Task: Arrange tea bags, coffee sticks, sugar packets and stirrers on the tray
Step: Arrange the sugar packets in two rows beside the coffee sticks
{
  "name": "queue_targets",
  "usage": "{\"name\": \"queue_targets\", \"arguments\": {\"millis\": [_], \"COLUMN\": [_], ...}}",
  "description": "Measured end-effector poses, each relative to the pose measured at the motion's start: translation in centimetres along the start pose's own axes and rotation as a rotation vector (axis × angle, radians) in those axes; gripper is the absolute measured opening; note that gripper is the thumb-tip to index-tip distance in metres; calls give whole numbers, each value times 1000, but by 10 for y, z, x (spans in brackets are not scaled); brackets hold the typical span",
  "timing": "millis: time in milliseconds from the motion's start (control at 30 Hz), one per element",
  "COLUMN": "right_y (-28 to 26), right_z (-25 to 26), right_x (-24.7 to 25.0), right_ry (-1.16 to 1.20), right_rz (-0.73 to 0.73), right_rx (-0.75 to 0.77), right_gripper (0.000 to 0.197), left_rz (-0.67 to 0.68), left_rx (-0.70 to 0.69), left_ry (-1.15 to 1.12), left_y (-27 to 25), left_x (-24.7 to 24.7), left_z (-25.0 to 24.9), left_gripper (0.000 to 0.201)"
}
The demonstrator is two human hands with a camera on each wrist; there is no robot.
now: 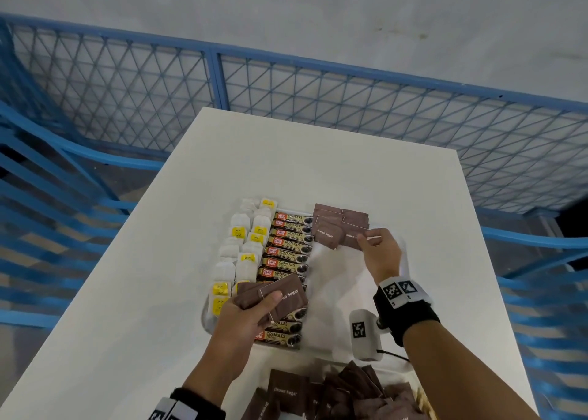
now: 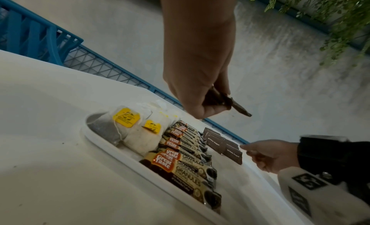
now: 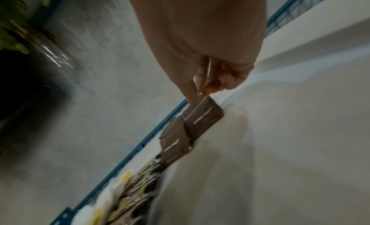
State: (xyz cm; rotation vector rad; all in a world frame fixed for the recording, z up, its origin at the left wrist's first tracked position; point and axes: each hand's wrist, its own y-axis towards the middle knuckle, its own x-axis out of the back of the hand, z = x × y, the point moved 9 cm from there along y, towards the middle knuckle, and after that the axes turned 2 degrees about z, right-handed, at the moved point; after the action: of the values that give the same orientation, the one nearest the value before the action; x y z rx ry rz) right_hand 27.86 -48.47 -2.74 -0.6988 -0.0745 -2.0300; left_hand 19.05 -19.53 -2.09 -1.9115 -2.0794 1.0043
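A white tray (image 1: 331, 279) lies on the table. It holds tea bags (image 1: 245, 244) in its left columns, a row of coffee sticks (image 1: 286, 254) in the middle, and brown sugar packets (image 1: 331, 225) at the far right. My left hand (image 1: 270, 305) hovers over the near coffee sticks and grips a small stack of sugar packets (image 1: 286, 295). My right hand (image 1: 362, 236) pinches the edge of one sugar packet (image 1: 350, 240) lying against the laid ones. The right wrist view shows that pinch (image 3: 197, 95) on the packet (image 3: 204, 116). No stirrers are in view.
A heap of loose brown sugar packets (image 1: 337, 394) sits in a container at the near table edge. The white table (image 1: 127, 292) extends left and behind the tray. A blue mesh fence (image 1: 286, 85) surrounds the table. A white camera unit (image 1: 364, 333) hangs by my right wrist.
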Motion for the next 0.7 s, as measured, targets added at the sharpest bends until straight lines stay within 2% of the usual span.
{"name": "queue_targets", "arguments": {"millis": [67, 167, 267, 333, 433, 533, 700], "right_y": [-19, -64, -113, -136, -149, -148, -135], "right_z": [10, 29, 33, 32, 32, 28, 19], "right_x": [-13, -32, -51, -59, -63, -62, -52], "right_ry": [-43, -97, 34, 131, 234, 290, 383], "right_rz": [135, 425, 731, 857, 893, 853, 790], "right_rx": [55, 156, 110, 84, 74, 32, -50], "right_gripper": [11, 24, 27, 21, 6, 5, 8], "left_rz": [-7, -6, -4, -5, 26, 59, 100], "left_rx": [-4, -10, -19, -26, -28, -5, 29], "left_ry": [-4, 12, 42, 64, 67, 35, 6], "left_y": [0, -1, -3, -4, -6, -9, -8], "left_x": [0, -1, 0, 0, -3, -6, -7], "left_z": [0, -2, -2, -2, -2, -1, 3], "left_gripper": [19, 21, 18, 19, 16, 14, 22]}}
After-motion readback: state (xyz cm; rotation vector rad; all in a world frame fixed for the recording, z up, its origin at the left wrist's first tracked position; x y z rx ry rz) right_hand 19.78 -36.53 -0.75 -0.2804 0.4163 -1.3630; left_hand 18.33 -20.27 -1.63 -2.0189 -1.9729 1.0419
